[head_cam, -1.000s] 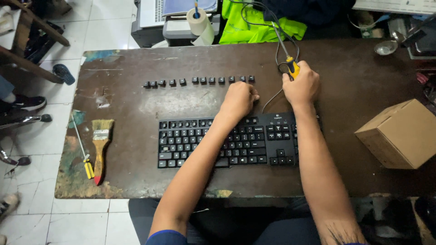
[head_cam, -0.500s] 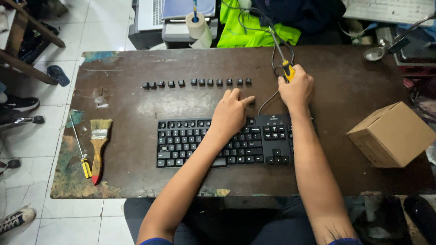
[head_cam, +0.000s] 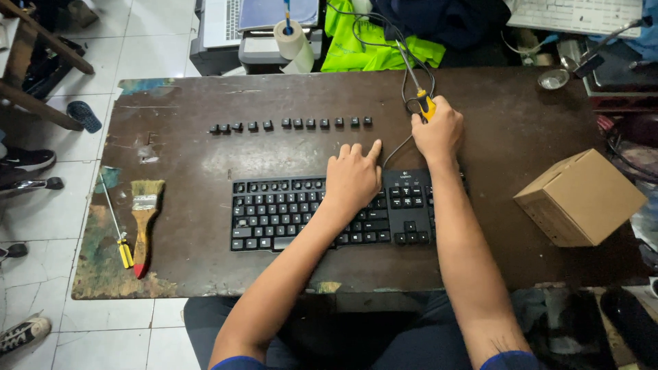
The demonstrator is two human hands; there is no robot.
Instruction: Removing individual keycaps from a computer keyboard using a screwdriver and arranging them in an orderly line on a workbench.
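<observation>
While the left hand (head_cam: pixel 353 179) lies flat and open on the black keyboard (head_cam: pixel 301 212) mid-table, the right hand (head_cam: pixel 436 133) grips a yellow-handled screwdriver (head_cam: pixel 425 106); eleven pulled keycaps (head_cam: pixel 291 125) sit lined up behind.

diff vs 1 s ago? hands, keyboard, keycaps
Little changed. The left hand drew back slightly toward the person on the keyboard, from its top edge onto the keys. The right hand keeps its grip on the screwdriver behind the keyboard. Keycap row, brush and box stayed put.
</observation>
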